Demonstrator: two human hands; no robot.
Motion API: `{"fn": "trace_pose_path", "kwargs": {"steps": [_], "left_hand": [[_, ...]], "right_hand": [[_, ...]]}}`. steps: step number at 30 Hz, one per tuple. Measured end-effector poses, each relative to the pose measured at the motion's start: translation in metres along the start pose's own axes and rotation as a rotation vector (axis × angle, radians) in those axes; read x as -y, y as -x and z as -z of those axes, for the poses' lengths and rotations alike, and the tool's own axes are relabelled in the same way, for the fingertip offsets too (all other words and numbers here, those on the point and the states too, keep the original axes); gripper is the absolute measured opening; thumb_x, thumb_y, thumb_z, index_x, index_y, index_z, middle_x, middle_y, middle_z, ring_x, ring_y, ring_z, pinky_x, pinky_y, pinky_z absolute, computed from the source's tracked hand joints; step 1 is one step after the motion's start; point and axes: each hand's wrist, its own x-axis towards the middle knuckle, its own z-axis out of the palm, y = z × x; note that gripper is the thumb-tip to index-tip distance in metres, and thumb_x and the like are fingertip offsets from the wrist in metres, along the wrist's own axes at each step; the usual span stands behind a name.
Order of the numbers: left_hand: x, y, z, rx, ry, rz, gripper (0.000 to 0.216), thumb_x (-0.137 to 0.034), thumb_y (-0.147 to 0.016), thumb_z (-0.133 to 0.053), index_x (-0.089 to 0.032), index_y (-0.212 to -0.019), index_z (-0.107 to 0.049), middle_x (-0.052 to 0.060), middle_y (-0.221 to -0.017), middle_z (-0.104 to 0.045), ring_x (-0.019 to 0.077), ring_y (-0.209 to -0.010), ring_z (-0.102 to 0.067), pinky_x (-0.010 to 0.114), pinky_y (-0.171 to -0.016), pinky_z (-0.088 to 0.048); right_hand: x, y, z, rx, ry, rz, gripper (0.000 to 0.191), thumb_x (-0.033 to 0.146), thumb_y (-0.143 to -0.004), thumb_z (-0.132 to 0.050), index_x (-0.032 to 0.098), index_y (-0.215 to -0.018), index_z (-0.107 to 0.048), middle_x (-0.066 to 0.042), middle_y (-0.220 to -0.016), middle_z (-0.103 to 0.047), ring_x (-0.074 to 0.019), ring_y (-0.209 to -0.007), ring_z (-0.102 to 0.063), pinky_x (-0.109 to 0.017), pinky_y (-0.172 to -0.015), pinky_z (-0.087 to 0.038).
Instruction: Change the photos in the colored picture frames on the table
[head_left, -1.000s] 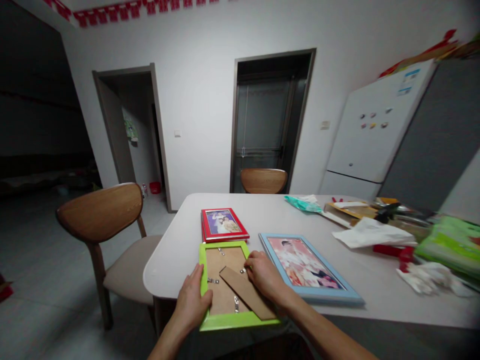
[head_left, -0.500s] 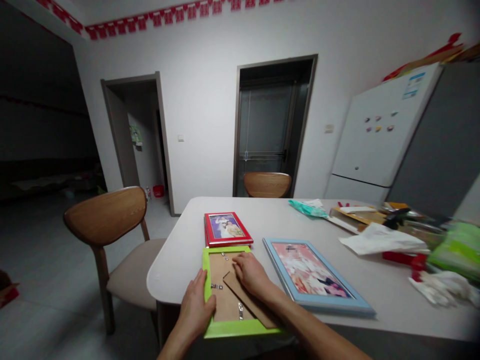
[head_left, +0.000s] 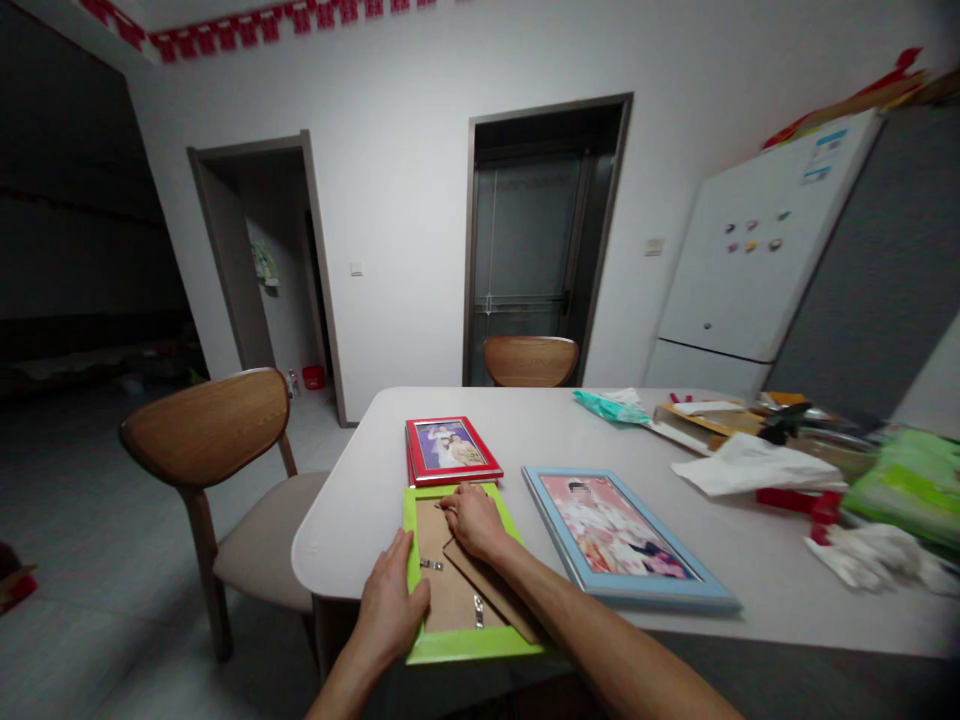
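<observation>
A lime-green picture frame lies face down at the table's near edge, its brown backing board showing. My left hand grips the frame's left side, with the thumb over the inner edge. At the top of the backing, the curled fingers of my right hand are on the upper metal clip, which they mostly cover. Two more clips show: the left clip and the bottom clip. A brown stand flap slants across the backing, partly under my right forearm.
A red picture frame lies just beyond the green one, and a light-blue picture frame to its right. White paper, a green bag and white gloves clutter the right side. A wooden chair stands left.
My right hand has moved up and left across the backing onto the top clip, which showed before. My left hand stays on the frame's left side. The camera view has shifted slightly.
</observation>
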Motion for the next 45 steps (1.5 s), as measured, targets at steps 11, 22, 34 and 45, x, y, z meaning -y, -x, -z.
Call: {"fn": "trace_pose_path", "kwargs": {"steps": [11, 22, 34, 45], "left_hand": [[0.003, -0.001, -0.004, -0.011, -0.015, -0.028, 0.058, -0.022, -0.065, -0.044, -0.006, -0.121, -0.037, 0.013, -0.128, -0.04, 0.0187, -0.117, -0.035, 0.027, -0.099, -0.023], [0.007, 0.0, -0.004, -0.002, -0.051, -0.034, 0.058, -0.019, -0.065, -0.045, -0.008, -0.121, -0.036, 0.011, -0.128, -0.04, 0.0185, -0.117, -0.036, 0.028, -0.098, -0.024], [0.003, 0.0, -0.005, 0.007, -0.115, -0.019, 0.057, -0.017, -0.066, -0.042, -0.005, -0.121, -0.035, 0.013, -0.129, -0.038, 0.019, -0.118, -0.034, 0.027, -0.099, -0.023], [0.003, 0.0, -0.009, 0.006, -0.122, -0.013, 0.058, -0.02, -0.068, -0.042, -0.004, -0.123, -0.032, 0.014, -0.129, -0.037, 0.0203, -0.119, -0.032, 0.03, -0.1, -0.022]], "right_hand": [[0.027, 0.045, 0.013, 0.068, -0.178, 0.193, 0.019, 0.033, -0.07, -0.053, 0.021, -0.077, -0.066, -0.005, -0.083, -0.058, -0.017, -0.082, -0.049, -0.025, -0.072, -0.033], [0.016, 0.047, 0.026, 0.064, -0.376, 0.215, 0.021, 0.024, -0.073, -0.047, 0.017, -0.084, -0.063, -0.007, -0.088, -0.058, -0.0169, -0.087, -0.049, -0.027, -0.079, -0.036], [-0.003, 0.086, 0.05, 0.291, -0.384, 0.263, 0.011, 0.026, -0.063, -0.06, 0.022, -0.07, -0.067, -0.004, -0.112, -0.048, -0.0207, -0.106, -0.041, -0.032, -0.09, -0.029], [-0.002, 0.085, 0.044, 0.118, -0.262, 0.116, 0.03, 0.02, -0.063, -0.052, 0.018, -0.092, -0.059, -0.007, -0.091, -0.054, -0.0176, -0.087, -0.048, -0.025, -0.077, -0.035]]}}
